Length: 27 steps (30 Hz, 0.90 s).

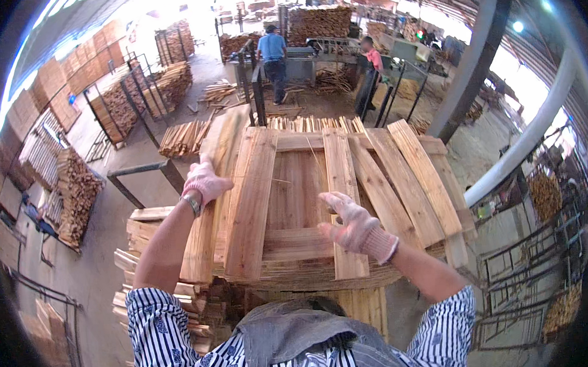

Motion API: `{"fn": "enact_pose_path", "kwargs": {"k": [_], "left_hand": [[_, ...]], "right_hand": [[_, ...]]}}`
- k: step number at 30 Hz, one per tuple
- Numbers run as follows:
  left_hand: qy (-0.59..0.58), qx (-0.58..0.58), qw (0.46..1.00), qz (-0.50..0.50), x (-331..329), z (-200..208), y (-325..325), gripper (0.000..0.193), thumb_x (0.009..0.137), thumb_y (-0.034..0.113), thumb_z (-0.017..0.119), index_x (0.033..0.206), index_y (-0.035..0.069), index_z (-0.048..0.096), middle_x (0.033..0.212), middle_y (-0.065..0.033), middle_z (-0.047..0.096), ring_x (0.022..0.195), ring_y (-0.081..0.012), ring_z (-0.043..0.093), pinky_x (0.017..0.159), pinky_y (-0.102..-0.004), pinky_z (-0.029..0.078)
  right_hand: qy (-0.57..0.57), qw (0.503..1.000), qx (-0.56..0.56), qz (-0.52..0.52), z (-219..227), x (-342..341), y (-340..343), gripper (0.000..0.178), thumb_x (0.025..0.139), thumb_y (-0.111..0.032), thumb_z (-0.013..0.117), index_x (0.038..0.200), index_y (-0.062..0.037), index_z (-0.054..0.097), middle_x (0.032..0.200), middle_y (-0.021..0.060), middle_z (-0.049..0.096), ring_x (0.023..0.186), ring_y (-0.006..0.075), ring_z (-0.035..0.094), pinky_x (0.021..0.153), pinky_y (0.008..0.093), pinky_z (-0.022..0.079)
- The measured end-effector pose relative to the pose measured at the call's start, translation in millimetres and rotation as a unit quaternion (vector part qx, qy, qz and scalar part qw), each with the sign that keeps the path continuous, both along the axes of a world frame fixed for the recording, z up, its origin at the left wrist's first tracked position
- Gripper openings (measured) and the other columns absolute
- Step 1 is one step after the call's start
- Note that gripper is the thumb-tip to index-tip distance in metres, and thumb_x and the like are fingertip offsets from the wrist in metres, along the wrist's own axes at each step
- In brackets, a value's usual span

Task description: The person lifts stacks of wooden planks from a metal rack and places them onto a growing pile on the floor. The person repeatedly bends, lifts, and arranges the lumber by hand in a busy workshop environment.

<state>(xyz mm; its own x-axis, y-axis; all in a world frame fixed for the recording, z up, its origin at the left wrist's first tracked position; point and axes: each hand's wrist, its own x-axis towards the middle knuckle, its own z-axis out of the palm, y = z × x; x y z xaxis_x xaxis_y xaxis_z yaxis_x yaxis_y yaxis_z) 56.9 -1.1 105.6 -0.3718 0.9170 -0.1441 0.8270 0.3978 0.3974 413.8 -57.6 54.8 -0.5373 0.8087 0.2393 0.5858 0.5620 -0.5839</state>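
My left hand (204,184), in a pale work glove, grips a long wooden board (223,144) by its left edge, thumb across its face. That board is slightly blurred at the stack's left side. My right hand (358,226), gloved too, is open with fingers apart above a narrow upright board (342,181); whether it touches the wood I cannot tell. Between my hands lies a wide board (252,205), beside a cross-laid board (298,243). Several boards (405,185) fan out on the right of the stack.
Metal posts (259,96) and a bent rail (142,169) stand beyond and left of the stack. Two people (273,56) are near a machine farther off. A thick pillar (475,61) rises at the right. Piles of sticks (184,139) lie on the floor.
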Motion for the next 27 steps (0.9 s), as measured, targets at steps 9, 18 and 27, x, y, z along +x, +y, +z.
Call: {"fn": "enact_pose_path", "kwargs": {"k": [9, 18, 27], "left_hand": [[-0.036, -0.021, 0.999, -0.021, -43.7, -60.8, 12.4, 0.102, 0.072, 0.042, 0.086, 0.150, 0.003, 0.032, 0.145, -0.0297, 0.045, 0.132, -0.0426, 0.051, 0.106, -0.0454, 0.048], [-0.014, 0.009, 1.000, 0.020, -88.4, -67.9, 11.8, 0.100, 0.075, 0.050, 0.083, 0.151, 0.007, 0.034, 0.143, -0.0284, 0.046, 0.130, -0.0422, 0.053, 0.108, -0.0438, 0.048], [-0.192, 0.041, 0.980, -0.027, -119.8, -108.0, 41.2, 0.085, 0.077, 0.039, 0.086, 0.142, 0.001, 0.045, 0.130, -0.0230, 0.061, 0.112, -0.0322, 0.065, 0.094, -0.0402, 0.053]], "right_hand": [[-0.032, 0.951, -0.211, -0.223, -30.1, -203.7, 73.8, 0.107, 0.082, -0.060, 0.071, 0.158, -0.0034, 0.023, 0.157, 0.0325, 0.031, 0.144, 0.0435, 0.037, 0.119, 0.0454, 0.034], [-0.065, 0.948, -0.227, -0.216, -27.3, -246.1, 86.7, 0.110, 0.076, -0.057, 0.076, 0.159, -0.0088, 0.023, 0.156, 0.0328, 0.025, 0.142, 0.0456, 0.039, 0.115, 0.0476, 0.039], [-0.173, 0.945, -0.194, -0.197, -21.8, -266.6, 88.1, 0.106, 0.081, -0.054, 0.071, 0.162, -0.0103, 0.019, 0.164, 0.0355, 0.003, 0.141, 0.0514, 0.040, 0.117, 0.0491, 0.038]]}}
